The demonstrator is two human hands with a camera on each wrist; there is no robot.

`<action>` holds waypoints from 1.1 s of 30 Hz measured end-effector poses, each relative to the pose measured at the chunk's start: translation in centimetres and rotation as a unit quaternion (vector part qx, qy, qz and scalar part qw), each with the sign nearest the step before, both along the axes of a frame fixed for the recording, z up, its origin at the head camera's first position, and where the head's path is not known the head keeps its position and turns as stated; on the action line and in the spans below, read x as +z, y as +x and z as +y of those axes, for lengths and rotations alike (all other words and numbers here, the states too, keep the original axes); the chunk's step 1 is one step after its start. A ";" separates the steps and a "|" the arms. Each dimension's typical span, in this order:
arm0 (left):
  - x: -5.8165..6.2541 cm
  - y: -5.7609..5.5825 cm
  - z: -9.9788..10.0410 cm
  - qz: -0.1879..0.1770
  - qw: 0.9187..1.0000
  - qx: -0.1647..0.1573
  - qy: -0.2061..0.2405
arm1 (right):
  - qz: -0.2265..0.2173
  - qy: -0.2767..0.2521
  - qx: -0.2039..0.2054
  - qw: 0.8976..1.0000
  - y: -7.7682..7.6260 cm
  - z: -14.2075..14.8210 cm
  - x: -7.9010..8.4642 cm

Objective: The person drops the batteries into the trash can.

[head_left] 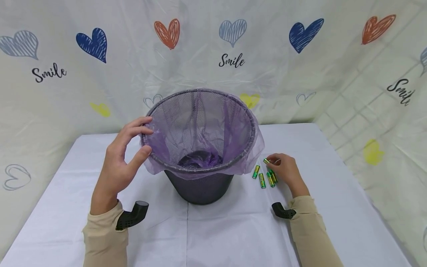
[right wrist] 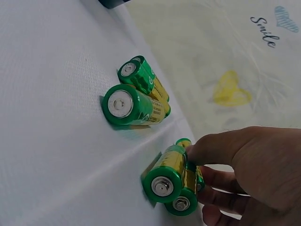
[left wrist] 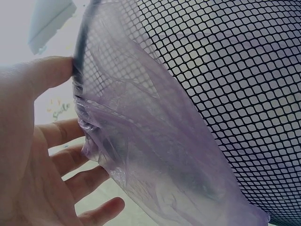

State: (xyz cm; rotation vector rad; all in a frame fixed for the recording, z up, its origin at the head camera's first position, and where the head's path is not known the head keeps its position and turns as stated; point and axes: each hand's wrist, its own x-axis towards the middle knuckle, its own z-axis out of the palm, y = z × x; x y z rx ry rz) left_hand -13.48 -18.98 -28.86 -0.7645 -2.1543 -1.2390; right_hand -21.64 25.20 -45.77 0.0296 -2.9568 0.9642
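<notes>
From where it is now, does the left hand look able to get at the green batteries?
Probably not directly: the left hand touches the lined bin, which stands between it and the green batteries. The way round the front looks free.

Shows a pale, wrinkled backdrop (head_left: 133,74) behind, printed with dark blue hearts (head_left: 93,44), light blue hearts (head_left: 232,31), orange-red hearts (head_left: 168,34) and yellow hearts (head_left: 251,99); repeats the word "Smile" (head_left: 231,60) in black script. Below, shows a white tablecloth (head_left: 160,233), creased lengthwise.

Beige sleeves (head_left: 105,241), wrinkled cuffs (head_left: 106,217), bent black wrist pieces (head_left: 133,216)
</notes>
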 end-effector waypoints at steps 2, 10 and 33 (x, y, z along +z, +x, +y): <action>0.0 0.0 0.0 0.000 1.000 0.000 -0.001 | 0.001 0.002 -0.002 1.000 0.0 0.0 0.0; 0.0 0.0 0.0 -0.002 1.000 0.001 0.000 | 0.008 0.002 -0.010 1.000 0.1 -0.2 0.4; 0.0 0.0 0.0 0.000 1.000 0.000 0.001 | 0.079 -0.019 0.017 0.997 0.7 -1.1 2.4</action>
